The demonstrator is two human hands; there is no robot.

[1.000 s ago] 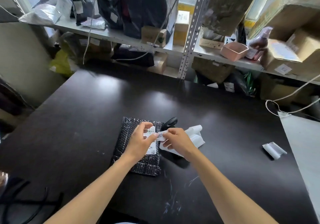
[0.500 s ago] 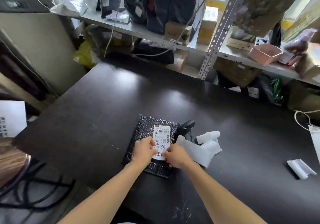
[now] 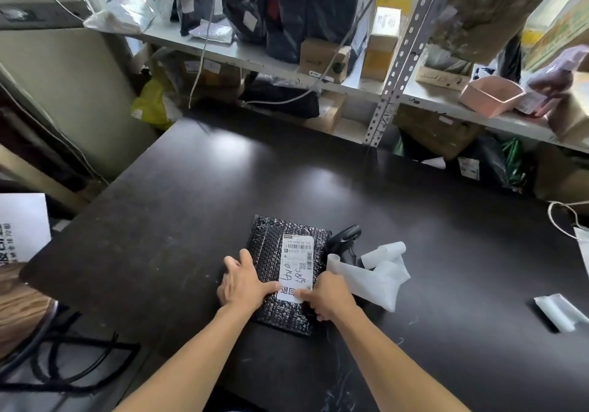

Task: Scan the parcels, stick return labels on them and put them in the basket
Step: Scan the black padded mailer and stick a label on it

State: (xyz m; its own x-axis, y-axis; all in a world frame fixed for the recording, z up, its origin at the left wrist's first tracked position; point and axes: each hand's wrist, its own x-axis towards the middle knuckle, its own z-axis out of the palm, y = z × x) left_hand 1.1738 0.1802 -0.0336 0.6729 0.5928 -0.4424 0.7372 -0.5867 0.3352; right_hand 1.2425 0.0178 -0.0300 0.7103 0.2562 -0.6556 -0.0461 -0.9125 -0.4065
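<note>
Pressing from both sides, the 2 hands work on 1 black bubble-wrap parcel (image 3: 280, 271), which lies flat on the dark table (image 3: 191, 220) close to the person's edge; every place below is given from that parcel.

The left hand (image 3: 243, 282) lies spread over the parcel's left edge, fingers fairly straight, its thumb reaching right onto the small white return label (image 3: 291, 293). Nothing is gripped; the hand likely rests there to pin the light mailer so it cannot slide while the sticker is rubbed down. The right hand (image 3: 328, 296) sits at the parcel's near right corner, fingers curled under, its thumb flat on the same label's right end. Whether those curled fingers catch the parcel's edge is hidden. The 2 thumbs meet on 1 strip, which suggests the sticker is being smoothed outward so it bonds to the bumpy film.

The return label sits at the near end of the longer shipping label (image 3: 298, 258), just below the handwriting, leaving the barcodes farther up uncovered, probably so they stay readable.

Just right of the parcel lies the black handheld scanner (image 3: 345, 241), and touching it, farther right, a curl of white backing paper (image 3: 379, 273). Well to the right lies another white paper scrap (image 3: 556, 311). Beyond the parcel, past the table's far edge, stand metal shelves (image 3: 395, 70) loaded with bags and boxes.

No basket can be identified with confidence here, so the drop-off appears not yet done.
</note>
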